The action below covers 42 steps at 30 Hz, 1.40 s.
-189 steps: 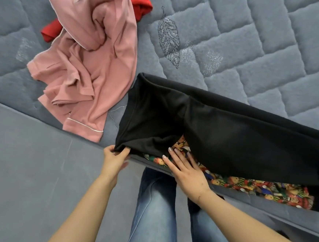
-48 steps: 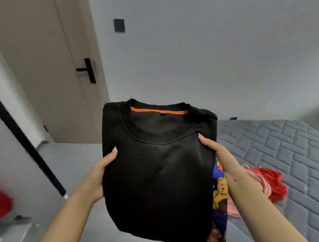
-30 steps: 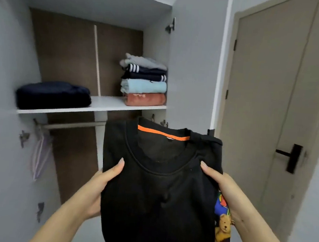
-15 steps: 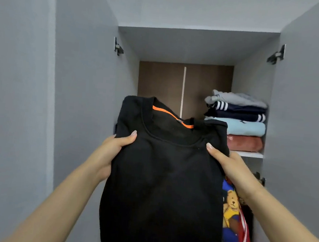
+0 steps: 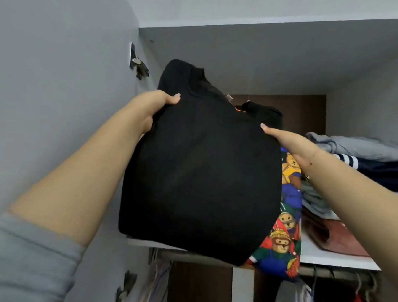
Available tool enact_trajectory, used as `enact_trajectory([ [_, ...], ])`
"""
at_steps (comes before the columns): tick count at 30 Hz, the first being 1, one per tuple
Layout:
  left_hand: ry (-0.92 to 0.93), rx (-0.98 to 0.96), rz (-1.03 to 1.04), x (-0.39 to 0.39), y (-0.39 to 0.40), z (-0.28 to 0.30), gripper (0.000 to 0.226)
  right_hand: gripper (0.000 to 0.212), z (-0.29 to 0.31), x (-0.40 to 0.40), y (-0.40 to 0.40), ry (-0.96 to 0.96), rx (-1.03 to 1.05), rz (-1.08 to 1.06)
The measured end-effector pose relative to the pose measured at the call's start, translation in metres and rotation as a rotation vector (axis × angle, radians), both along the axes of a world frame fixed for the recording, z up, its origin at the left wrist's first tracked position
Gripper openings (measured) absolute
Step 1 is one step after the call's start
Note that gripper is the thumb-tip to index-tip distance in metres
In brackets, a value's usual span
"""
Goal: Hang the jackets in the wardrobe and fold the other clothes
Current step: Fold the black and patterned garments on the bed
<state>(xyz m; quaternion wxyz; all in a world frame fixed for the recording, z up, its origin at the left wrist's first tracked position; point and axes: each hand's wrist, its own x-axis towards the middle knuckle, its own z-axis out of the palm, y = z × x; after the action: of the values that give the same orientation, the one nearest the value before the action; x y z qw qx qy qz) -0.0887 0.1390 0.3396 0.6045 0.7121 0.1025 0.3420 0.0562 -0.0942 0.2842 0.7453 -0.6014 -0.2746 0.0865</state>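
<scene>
Across the centre of the frame, your folded black sweatshirt [image 5: 201, 174] has risen from chest height to the white shelf [image 5: 337, 259], its lower edge now at the shelf's front lip. Your left hand [image 5: 149, 108] and right hand [image 5: 287, 140] each grip a side, thumbs on top. The printed bear garment [image 5: 284, 233] rides underneath; shelving looks close.

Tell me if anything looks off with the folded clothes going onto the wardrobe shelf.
One thing: a teddy-bear print garment sticks out past the right edge of the folded black sweatshirt held by both hands, so the bundle is uneven. The stack on the shelf looks neat.
</scene>
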Motion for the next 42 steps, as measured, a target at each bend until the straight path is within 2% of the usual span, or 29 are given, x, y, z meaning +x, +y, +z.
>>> enact_trajectory([
  [4, 0.133, 0.097, 0.083, 0.059, 0.04, 0.029, 0.044, 0.026, 0.02, 0.062, 0.055, 0.067, -0.051, 0.015],
  [8, 0.293, 0.175, 0.19, 0.12, 0.096, 0.027, 0.048, 0.045, 0.011, 0.13, 0.123, 0.032, -0.225, -0.04],
  [13, 0.505, 0.285, 0.26, 0.199, 0.149, -0.024, 0.058, 0.049, -0.039, 0.192, 0.181, 0.139, -0.282, 0.046],
  [17, 0.747, 0.511, 0.328, 0.239, 0.17, -0.08, 0.057, 0.045, -0.082, 0.21, 0.18, 0.265, -0.305, 0.161],
  [21, 0.943, 0.714, 0.281, 0.245, 0.157, -0.084, 0.05, 0.035, -0.093, 0.197, 0.148, 0.375, -0.167, 0.3],
  [24, 0.886, 0.897, 0.265, 0.24, 0.121, -0.065, 0.059, 0.036, -0.089, 0.166, 0.133, 0.327, -0.114, 0.353],
  [27, 0.905, 1.038, 0.005, 0.235, 0.092, -0.081, 0.055, 0.018, -0.091, 0.148, 0.128, 0.31, -0.152, 0.341],
  [28, 0.937, 1.0, -0.067, 0.231, 0.086, -0.093, 0.057, 0.015, -0.094, 0.146, 0.129, 0.304, -0.161, 0.281],
  [29, 0.967, 0.917, -0.098, 0.225, 0.081, -0.106, 0.063, 0.022, -0.099, 0.144, 0.13, 0.282, -0.164, 0.202],
  [31, 1.005, 0.77, -0.064, 0.214, 0.072, -0.123, 0.076, 0.053, -0.108, 0.145, 0.132, 0.245, -0.142, 0.076],
  [32, 0.993, 0.752, -0.039, 0.211, 0.068, -0.125, 0.08, 0.065, -0.111, 0.145, 0.134, 0.238, -0.121, 0.057],
  [34, 0.95, 0.751, -0.032, 0.201, 0.06, -0.117, 0.082, 0.071, -0.112, 0.144, 0.135, 0.212, -0.128, 0.046],
  [37, 0.898, 0.686, -0.188, 0.187, 0.049, -0.108, 0.083, 0.067, -0.108, 0.145, 0.129, 0.199, -0.158, 0.034],
  [38, 0.895, 0.737, -0.241, 0.185, 0.044, -0.11, 0.081, 0.062, -0.109, 0.149, 0.129, 0.199, -0.172, 0.035],
  [40, 0.902, 0.95, -0.256, 0.188, 0.033, -0.12, 0.076, 0.042, -0.111, 0.152, 0.126, 0.208, -0.238, 0.037],
  [42, 0.926, 1.038, -0.221, 0.192, 0.026, -0.129, 0.072, 0.013, -0.115, 0.158, 0.122, 0.293, -0.267, 0.066],
])
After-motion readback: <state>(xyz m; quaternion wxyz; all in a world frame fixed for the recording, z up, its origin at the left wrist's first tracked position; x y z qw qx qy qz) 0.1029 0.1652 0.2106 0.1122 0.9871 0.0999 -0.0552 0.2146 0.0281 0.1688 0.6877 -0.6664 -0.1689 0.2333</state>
